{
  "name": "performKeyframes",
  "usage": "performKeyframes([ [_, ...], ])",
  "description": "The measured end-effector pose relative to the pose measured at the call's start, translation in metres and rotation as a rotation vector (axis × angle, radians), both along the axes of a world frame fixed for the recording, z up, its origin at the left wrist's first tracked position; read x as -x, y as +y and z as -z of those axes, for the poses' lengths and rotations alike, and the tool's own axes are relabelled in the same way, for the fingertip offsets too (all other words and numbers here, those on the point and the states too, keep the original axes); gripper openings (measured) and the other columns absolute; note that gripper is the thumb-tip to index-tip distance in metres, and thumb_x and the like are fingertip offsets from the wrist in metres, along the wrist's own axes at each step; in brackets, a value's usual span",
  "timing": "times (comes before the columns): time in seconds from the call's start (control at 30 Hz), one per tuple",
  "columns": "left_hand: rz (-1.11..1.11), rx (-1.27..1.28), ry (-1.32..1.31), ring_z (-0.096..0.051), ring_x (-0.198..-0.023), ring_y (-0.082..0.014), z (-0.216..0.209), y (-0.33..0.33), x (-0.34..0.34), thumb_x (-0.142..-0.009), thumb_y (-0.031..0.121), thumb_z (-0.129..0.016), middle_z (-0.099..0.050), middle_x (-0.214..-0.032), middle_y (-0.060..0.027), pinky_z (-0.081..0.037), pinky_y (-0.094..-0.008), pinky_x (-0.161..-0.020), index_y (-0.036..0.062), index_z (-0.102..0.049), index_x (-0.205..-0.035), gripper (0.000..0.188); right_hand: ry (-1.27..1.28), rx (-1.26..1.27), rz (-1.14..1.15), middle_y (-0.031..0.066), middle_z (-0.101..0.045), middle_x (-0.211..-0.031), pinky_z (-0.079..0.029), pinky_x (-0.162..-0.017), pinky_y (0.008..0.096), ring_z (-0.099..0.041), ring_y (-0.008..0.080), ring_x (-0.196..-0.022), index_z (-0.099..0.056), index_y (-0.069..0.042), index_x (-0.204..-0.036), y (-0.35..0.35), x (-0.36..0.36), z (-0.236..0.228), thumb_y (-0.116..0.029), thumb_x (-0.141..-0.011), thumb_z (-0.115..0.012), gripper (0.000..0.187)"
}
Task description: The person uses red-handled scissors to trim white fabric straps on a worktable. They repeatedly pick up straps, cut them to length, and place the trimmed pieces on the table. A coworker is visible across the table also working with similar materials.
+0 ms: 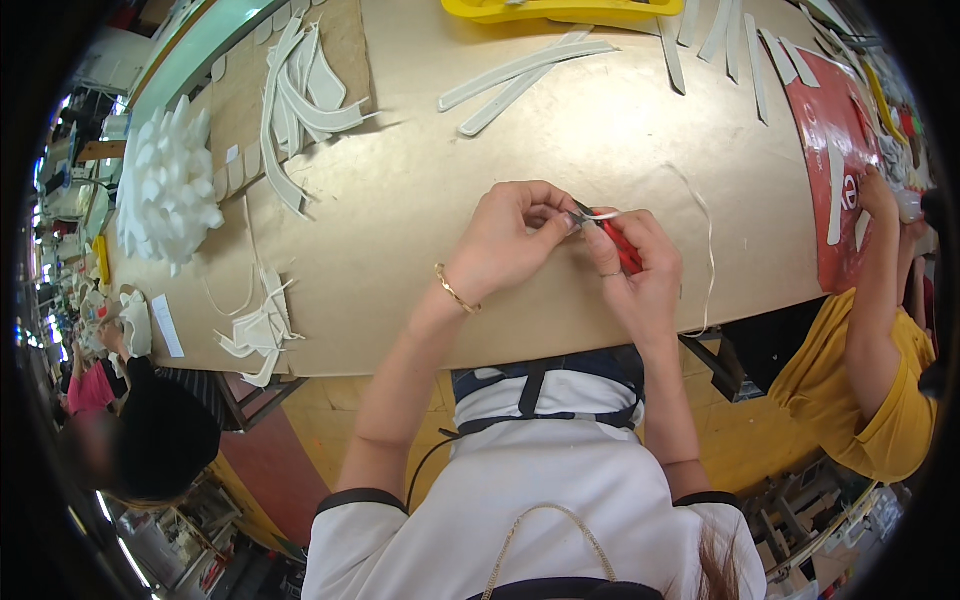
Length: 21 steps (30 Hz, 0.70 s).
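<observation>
fingers point(606, 255) of my right hand point(648, 275) wrap red-handled snips point(627, 250); from afar i see my left hand point(508, 237) pinching at their blade tips, on what i cannot tell. right of the snips lies thin white cord point(711, 240); beyond them, pale strips point(525, 73).

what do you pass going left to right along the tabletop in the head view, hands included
White spiky pile → pile of pale curved strips → left hand → right hand → red sheet
</observation>
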<state>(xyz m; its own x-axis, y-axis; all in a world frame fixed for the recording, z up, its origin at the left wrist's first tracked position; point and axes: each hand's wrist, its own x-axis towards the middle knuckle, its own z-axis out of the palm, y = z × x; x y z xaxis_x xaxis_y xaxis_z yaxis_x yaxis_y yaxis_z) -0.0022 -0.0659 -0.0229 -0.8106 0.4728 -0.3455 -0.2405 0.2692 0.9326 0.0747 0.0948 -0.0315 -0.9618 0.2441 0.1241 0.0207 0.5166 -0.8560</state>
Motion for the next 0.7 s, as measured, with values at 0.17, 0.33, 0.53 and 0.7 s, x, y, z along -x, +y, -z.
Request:
performKeyframes([
  [0.17, 0.012, -0.077, -0.086, -0.068, -0.081, -0.0124, -0.002, -0.002, 0.003, -0.088, 0.004, -0.063, -0.071, -0.085, -0.0085, -0.054, -0.0257, -0.074, -0.0073, -0.068, -0.095, 0.014, 0.060, -0.007, -0.002, 0.0071, -0.064, -0.086, -0.047, -0.057, 0.0285, -0.062, 0.0178, -0.065, -0.072, -0.003, -0.103, -0.001, -0.002, 0.004, -0.023, -0.089, -0.073, 0.024],
  [0.33, 0.021, -0.103, -0.135, -0.067, -0.083, -0.0102, -0.004, -0.003, 0.003, -0.090, 0.005, -0.062, -0.070, -0.087, -0.0070, -0.052, -0.0239, -0.074, -0.0070, -0.067, -0.097, 0.014, 0.110, 0.026, 0.014, 0.0084, -0.064, -0.088, -0.050, -0.060, 0.0272, -0.064, 0.0174, -0.070, -0.071, -0.001, -0.106, -0.003, -0.004, 0.009, -0.016, -0.089, -0.074, 0.023],
  [0.53, 0.020, -0.111, -0.179, -0.062, -0.081, -0.0058, -0.006, -0.004, 0.005, -0.093, 0.009, -0.063, -0.069, -0.089, -0.0028, -0.050, -0.0216, -0.075, -0.0039, -0.068, -0.099, 0.015, 0.138, 0.005, 0.031, 0.0082, -0.064, -0.088, -0.049, -0.059, 0.0268, -0.063, 0.0165, -0.068, -0.071, -0.001, -0.107, -0.004, -0.006, 0.012, -0.016, -0.089, -0.074, 0.024],
  [0.7, -0.016, -0.105, -0.170, -0.061, -0.080, -0.0051, -0.007, -0.003, 0.004, -0.093, 0.012, -0.065, -0.069, -0.088, -0.0020, -0.050, -0.0212, -0.074, -0.0037, -0.069, -0.098, 0.017, 0.087, -0.012, 0.046, 0.0071, -0.063, -0.084, -0.047, -0.057, 0.0265, -0.061, 0.0153, -0.066, -0.072, -0.002, -0.106, 0.002, -0.014, 0.004, -0.018, -0.090, -0.072, 0.023],
])
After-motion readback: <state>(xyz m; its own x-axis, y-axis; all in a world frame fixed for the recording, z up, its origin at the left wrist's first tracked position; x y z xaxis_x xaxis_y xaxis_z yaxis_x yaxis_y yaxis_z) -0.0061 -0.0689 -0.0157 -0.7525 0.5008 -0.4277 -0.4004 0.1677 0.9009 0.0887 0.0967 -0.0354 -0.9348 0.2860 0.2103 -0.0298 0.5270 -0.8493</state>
